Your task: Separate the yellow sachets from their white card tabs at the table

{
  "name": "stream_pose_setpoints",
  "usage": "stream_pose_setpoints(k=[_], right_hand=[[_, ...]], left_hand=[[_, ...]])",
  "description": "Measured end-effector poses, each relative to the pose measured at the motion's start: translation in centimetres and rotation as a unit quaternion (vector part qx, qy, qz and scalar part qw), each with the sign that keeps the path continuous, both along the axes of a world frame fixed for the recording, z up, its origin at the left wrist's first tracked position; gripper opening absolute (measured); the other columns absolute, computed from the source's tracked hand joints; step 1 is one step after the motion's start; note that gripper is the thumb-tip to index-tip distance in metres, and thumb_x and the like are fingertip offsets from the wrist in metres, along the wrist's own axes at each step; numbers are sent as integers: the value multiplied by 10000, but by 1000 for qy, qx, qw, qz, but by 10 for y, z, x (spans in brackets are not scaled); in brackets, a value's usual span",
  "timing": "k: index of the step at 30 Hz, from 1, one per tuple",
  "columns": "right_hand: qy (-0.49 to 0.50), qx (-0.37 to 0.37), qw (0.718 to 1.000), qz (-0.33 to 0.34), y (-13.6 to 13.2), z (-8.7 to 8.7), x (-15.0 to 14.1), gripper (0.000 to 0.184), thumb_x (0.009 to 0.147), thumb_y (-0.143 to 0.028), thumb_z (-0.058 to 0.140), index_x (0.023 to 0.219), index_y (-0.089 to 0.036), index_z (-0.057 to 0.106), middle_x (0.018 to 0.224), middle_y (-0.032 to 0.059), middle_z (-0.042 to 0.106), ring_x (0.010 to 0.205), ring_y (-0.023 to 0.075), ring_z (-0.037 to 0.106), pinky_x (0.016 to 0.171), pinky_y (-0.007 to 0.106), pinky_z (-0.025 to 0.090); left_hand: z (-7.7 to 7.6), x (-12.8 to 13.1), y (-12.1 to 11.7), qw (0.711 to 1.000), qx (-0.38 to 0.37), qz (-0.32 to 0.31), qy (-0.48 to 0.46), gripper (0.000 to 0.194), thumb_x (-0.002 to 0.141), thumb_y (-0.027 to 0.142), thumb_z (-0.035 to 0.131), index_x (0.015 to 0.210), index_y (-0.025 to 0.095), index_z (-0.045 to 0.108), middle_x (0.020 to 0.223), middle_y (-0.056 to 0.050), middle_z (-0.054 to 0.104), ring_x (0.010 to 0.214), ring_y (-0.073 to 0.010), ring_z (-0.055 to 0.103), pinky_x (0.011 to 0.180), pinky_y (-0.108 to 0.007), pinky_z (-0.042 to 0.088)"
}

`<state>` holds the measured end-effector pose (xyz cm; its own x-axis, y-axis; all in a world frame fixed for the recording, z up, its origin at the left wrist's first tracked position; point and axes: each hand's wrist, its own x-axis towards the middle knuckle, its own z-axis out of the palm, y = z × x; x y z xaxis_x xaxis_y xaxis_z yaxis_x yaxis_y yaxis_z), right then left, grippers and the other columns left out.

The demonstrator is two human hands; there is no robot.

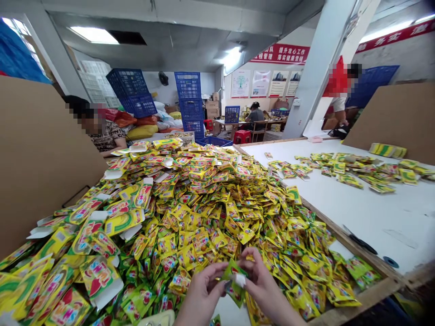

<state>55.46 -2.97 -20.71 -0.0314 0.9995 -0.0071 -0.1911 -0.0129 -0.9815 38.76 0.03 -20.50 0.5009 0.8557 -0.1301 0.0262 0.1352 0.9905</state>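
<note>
You can make out white Chinese characters, 提升 and 落实健康, on the long red cloth wall banner (280,54), and 务实 on the second red cloth banner (396,35); print on the glossy yellow-green sachets (200,240) stays too small to read.

Blue plastic crates (189,102) stand stacked near a red wall banner (280,54).

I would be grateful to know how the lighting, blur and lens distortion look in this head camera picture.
Head view: the ceiling light glares white, the wide lens leans the pillar sharply, the green sachet looks slightly soft, and the sachet pile is evenly lit, without strong shadows.
</note>
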Motion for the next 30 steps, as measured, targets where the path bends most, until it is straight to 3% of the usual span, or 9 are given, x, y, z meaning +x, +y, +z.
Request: stream_pose_setpoints(k=[3, 5, 9, 14, 18, 21, 23, 26, 30], right_hand=[[-22, -73, 990, 122, 0, 12, 21, 350, 691, -274, 702, 970, -207, 501, 746, -26, 585, 601, 125, 567, 515, 220, 463], [-64, -76, 987, 124, 0, 16, 33, 206, 719, -309, 667, 829, -169, 564, 711, -18, 580, 523, 106, 542, 476, 217, 453], [-106, -26, 994, 29, -6, 8, 47, 189, 728, -343, 662, 758, -169, 593, 685, -16, 577, 615, 117, 548, 538, 197, 446], [-66, -68, 994, -49, -12, -12, 49, 353, 659, -475, 684, 839, -181, 611, 729, 4, 607, 542, 103, 494, 397, 165, 357], [-52, -48, 996, -52, -9, -16, 39, 406, 658, -473, 690, 933, -182, 617, 838, 43, 648, 563, 126, 550, 481, 222, 453], [-23, -35, 997, -62, -8, -10, 35, 464, 626, -461, 727, 980, -183, 612, 910, 63, 664, 822, 211, 624, 786, 329, 493], [-12, -31, 997, -72, -9, -6, 36, 453, 614, -462, 739, 952, -185, 622, 922, 68, 669, 934, 240, 606, 863, 349, 460], [-12, -25, 997, -66, -10, -1, 44, 343, 614, -437, 748, 810, -181, 633, 810, 40, 661, 777, 192, 614, 717, 280, 495], [26, -63, 991, -114, -8, -1, 50, 370, 588, -450, 758, 807, -184, 622, 708, -24, 602, 432, 53, 424, 398, 166, 353]], left_hand=[[15, 9, 6, 985, 134, -69, 86, 291, 796, 174, 542, 1068, 227, 634, 1012, -55, 688, 923, -186, 638, 805, -289, 503], [32, 15, 18, 948, 267, -77, 154, 218, 820, 189, 529, 987, 245, 659, 936, -23, 686, 867, -154, 634, 778, -248, 497], [79, 14, 70, 831, 490, 94, 247, 151, 861, 240, 480, 909, 220, 622, 888, -23, 641, 861, -154, 601, 771, -251, 485], [156, 12, 158, 749, 534, 269, 284, 296, 897, 322, 382, 1073, 141, 537, 1136, -135, 518, 1157, -262, 433, 1005, -417, 318], [200, 33, 211, 735, 542, 212, 348, 414, 912, 403, 341, 1096, 89, 537, 1133, -117, 539, 1099, -235, 504, 979, -458, 346], [205, 43, 232, 740, 539, 83, 395, 371, 905, 384, 407, 1086, 94, 551, 1133, -79, 567, 997, -179, 572, 909, -419, 425], [199, 39, 237, 738, 526, 15, 422, 335, 875, 365, 489, 1077, 108, 560, 1134, -79, 578, 977, -179, 583, 879, -414, 454], [187, 18, 226, 737, 502, -11, 453, 337, 844, 309, 545, 1138, 145, 535, 1134, -86, 585, 1025, -217, 568, 891, -435, 451], [174, -32, 180, 739, 485, 77, 462, 554, 863, 344, 445, 1339, 94, 308, 1240, -197, 461, 1221, -327, 400, 975, -472, 349]])
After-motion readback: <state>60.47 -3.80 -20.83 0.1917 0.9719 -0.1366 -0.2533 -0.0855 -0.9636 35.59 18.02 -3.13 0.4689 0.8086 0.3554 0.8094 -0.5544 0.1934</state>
